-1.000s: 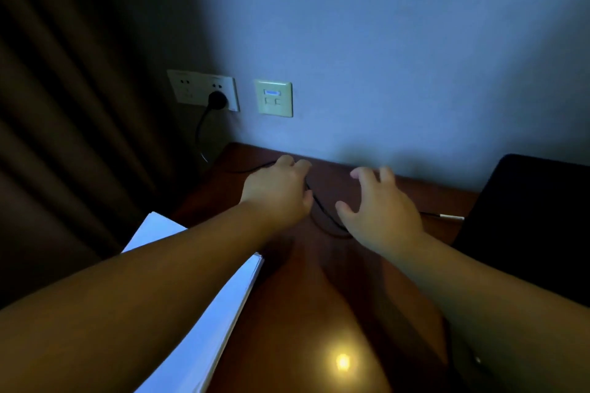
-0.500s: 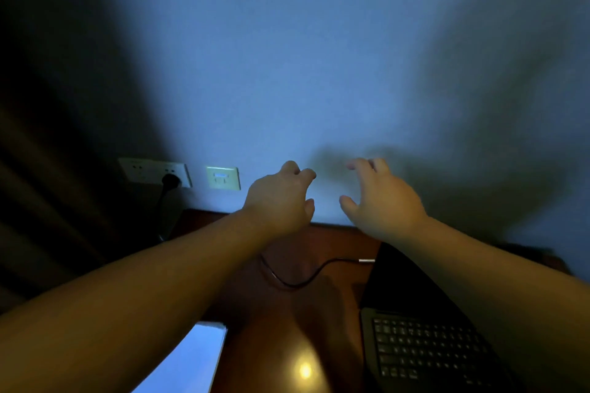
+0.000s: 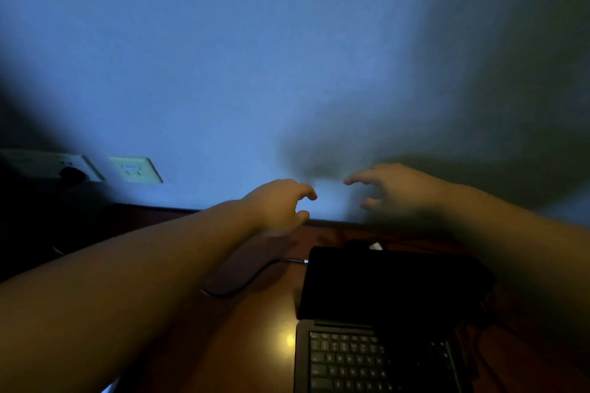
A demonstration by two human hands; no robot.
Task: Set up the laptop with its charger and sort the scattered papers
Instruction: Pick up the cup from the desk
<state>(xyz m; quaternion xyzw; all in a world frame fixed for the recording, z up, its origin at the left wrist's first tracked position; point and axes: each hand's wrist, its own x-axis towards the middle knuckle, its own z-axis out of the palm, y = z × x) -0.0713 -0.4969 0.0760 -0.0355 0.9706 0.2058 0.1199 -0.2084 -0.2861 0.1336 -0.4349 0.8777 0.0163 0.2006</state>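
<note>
An open black laptop (image 3: pixel 383 284) stands on the brown desk (image 3: pixel 255 322), its dark screen tilted back and its keyboard (image 3: pixel 367 364) at the bottom of the view. A black charger cable (image 3: pixel 242 285) curves across the desk, its light tip lying at the screen's left edge. The charger plug (image 3: pixel 71 174) sits in a wall socket at the far left. My left hand (image 3: pixel 281 206) and my right hand (image 3: pixel 392 188) hover above the desk's back edge beyond the laptop, fingers loosely curled, holding nothing. Only a pale corner of paper (image 3: pixel 110 389) shows at the bottom edge.
A second pale wall plate (image 3: pixel 135 169) sits right of the socket. The blue-lit wall (image 3: pixel 255 57) rises directly behind the desk. A small white-tipped object (image 3: pixel 375 246) lies behind the laptop screen. A lamp reflection glints on the desk beside the keyboard. The room is dim.
The view has swung right and up, bringing the laptop fully into sight and the paper stack nearly out. Both hands lifted off the cable area and moved right, above the laptop.
</note>
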